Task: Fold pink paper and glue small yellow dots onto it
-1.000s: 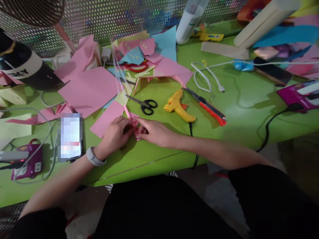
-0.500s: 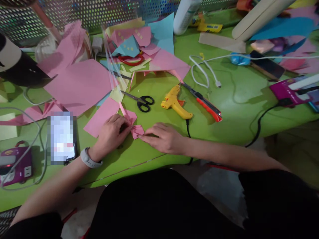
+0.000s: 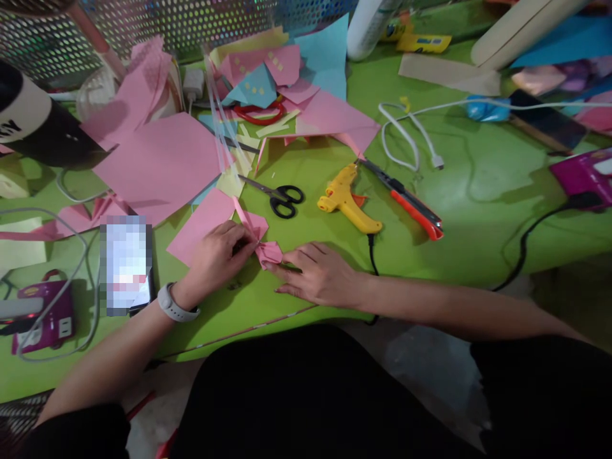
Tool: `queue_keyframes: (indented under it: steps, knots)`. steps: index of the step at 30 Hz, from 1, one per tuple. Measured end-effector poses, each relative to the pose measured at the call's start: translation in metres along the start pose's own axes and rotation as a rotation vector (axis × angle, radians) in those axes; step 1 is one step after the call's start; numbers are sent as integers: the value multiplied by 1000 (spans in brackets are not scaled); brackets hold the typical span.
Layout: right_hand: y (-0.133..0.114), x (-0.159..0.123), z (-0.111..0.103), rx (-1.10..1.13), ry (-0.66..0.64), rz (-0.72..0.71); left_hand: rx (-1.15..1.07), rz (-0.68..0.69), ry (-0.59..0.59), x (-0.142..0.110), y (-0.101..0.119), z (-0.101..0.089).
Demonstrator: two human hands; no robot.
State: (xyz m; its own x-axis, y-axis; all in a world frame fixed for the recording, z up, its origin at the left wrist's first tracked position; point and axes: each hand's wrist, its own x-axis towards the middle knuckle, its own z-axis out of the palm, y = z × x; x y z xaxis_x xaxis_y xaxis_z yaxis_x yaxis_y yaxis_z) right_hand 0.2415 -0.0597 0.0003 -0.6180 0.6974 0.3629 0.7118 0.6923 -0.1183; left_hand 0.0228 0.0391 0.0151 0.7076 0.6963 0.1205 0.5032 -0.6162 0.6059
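A small folded pink paper piece (image 3: 270, 252), shaped like a bow, lies between my two hands near the table's front edge. My left hand (image 3: 224, 248) pinches it at the middle, thumb and fingers closed on the paper. At its right end, my right hand (image 3: 319, 273) touches the paper with its fingertips, the fingers spread apart. A flat pink sheet (image 3: 198, 223) lies partly under my left hand. Just beyond the hands are black-handled scissors (image 3: 285, 201), their blades resting on yellow paper scraps. A yellow glue gun (image 3: 351, 203) lies to the right of them.
A red utility knife (image 3: 415, 207) lies beside the glue gun. A phone (image 3: 127, 264) and a purple power strip (image 3: 45, 312) with cables are at left. Pink sheets (image 3: 157, 166) and cut paper cover the back left. A white cable (image 3: 399, 140) curls at back right.
The fingers of my right hand have spread from a closer pinch at the paper's right end. My left hand keeps its pinch. The whole view has shifted slightly.
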Motion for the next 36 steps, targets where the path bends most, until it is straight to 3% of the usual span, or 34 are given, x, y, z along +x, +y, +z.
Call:
queue_keyframes:
  steps: [9,17,21,23,26,30,36]
  knots:
    - [2,3,0,24,-19,36,23,17,23,4,-2,0]
    - [2,4,2,51,-31,40,-15,-98,91,1,-3,1]
    - [3,4,3,77,-37,54,149,54,156,-5,8,-6]
    - [4,3,3,86,-54,54,297,205,118,-12,16,-9]
    - [4,4,3,82,-76,50,406,379,-27,-25,27,-8]
    - [3,4,2,81,-51,71,481,386,-156,-39,28,0]
    - [3,4,2,78,-54,62,490,369,-163,-45,22,8]
